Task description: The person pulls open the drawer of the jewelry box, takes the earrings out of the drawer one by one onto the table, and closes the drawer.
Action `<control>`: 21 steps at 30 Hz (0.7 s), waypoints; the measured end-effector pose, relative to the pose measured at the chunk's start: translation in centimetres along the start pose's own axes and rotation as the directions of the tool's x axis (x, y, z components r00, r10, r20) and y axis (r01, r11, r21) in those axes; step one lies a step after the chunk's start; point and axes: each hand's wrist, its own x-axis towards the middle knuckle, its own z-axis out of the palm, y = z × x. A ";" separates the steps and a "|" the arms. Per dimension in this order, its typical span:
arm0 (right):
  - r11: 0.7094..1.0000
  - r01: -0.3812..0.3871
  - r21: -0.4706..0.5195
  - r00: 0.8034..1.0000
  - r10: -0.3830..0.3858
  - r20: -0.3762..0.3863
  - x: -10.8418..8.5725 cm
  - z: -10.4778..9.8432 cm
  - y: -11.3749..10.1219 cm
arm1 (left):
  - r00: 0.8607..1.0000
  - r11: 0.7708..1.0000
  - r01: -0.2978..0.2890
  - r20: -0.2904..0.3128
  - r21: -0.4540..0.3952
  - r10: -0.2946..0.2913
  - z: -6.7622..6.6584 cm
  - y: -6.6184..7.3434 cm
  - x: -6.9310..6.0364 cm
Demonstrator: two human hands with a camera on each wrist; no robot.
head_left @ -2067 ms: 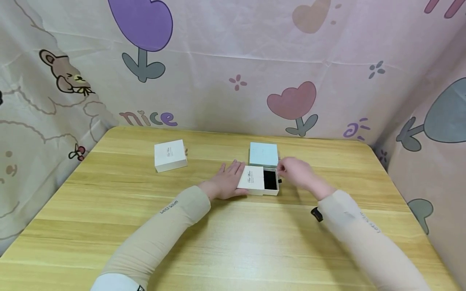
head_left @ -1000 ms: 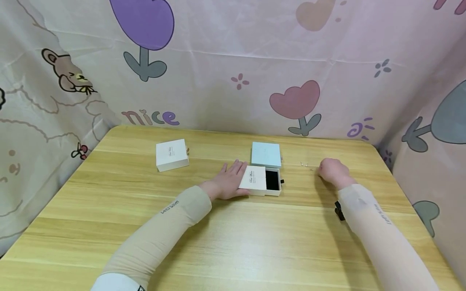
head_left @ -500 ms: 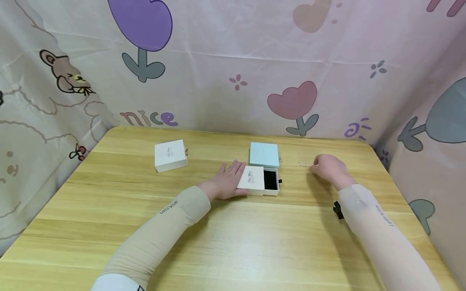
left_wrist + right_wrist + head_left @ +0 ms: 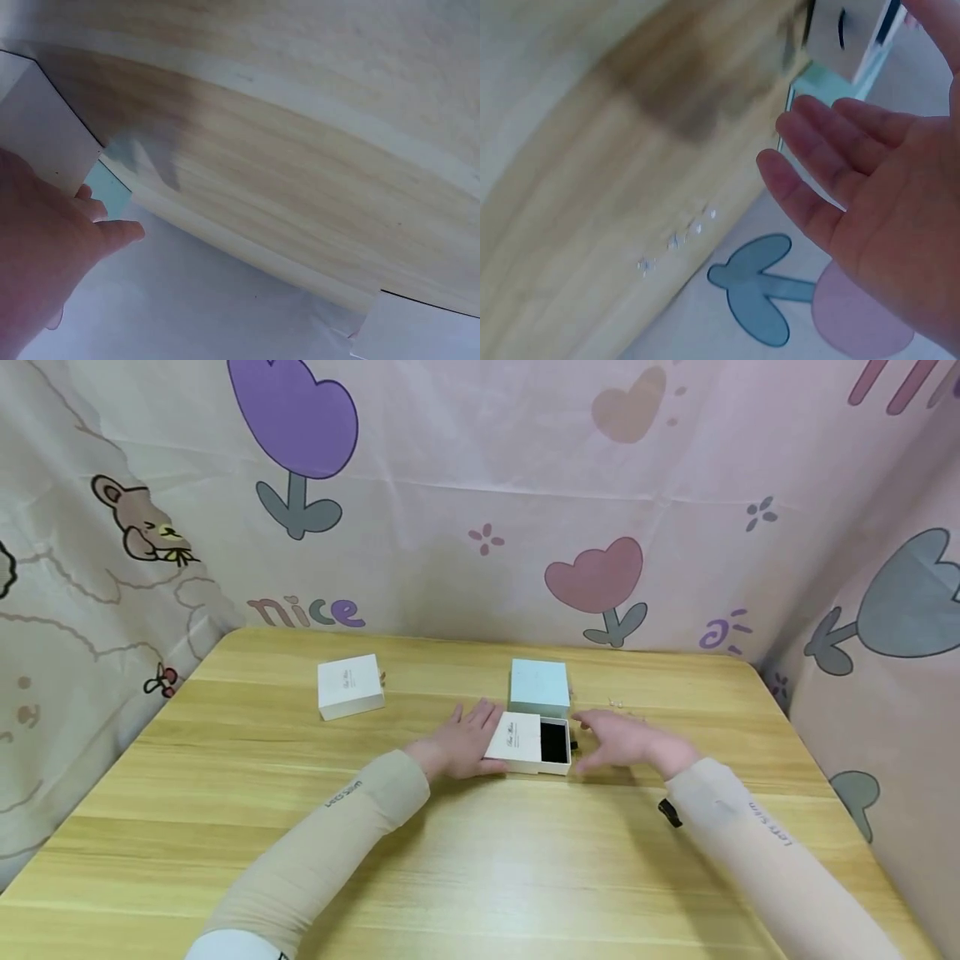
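Note:
A white drawer-style gift box lies near the middle of the table, its inner tray slid partway out to the right and showing a black lining. My left hand rests against the left side of the box's sleeve with fingers spread and straight. Just right of the tray and its small black pull tab is my right hand, fingers extended and apart, holding nothing. In the right wrist view its palm and spread fingers show plainly. Several tiny shiny pieces, perhaps earrings, lie on the table behind that hand.
A light blue box stands directly behind the white one. Farther left sits another white box with a ribbon tab on its right side. Patterned cloth hangs along the back and sides of the wooden table.
My right hand has moved left from beside the tiny shiny pieces to the tray's end, and its curled fingers have opened out. My left hand has stayed at the white box.

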 end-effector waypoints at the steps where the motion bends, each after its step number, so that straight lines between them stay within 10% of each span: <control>1: 1.000 0.006 -0.006 1.000 -0.006 0.001 0.0 0.2 -0.1 | 1.000 1.000 0.002 0.001 -0.003 -0.002 0.0 0.0 0.0; 21: 0.998 0.036 -0.060 0.999 -0.038 -0.037 1.2 1.1 -1.2 | 1.000 1.000 -0.005 -0.006 -0.029 0.004 -0.4 0.3 -0.4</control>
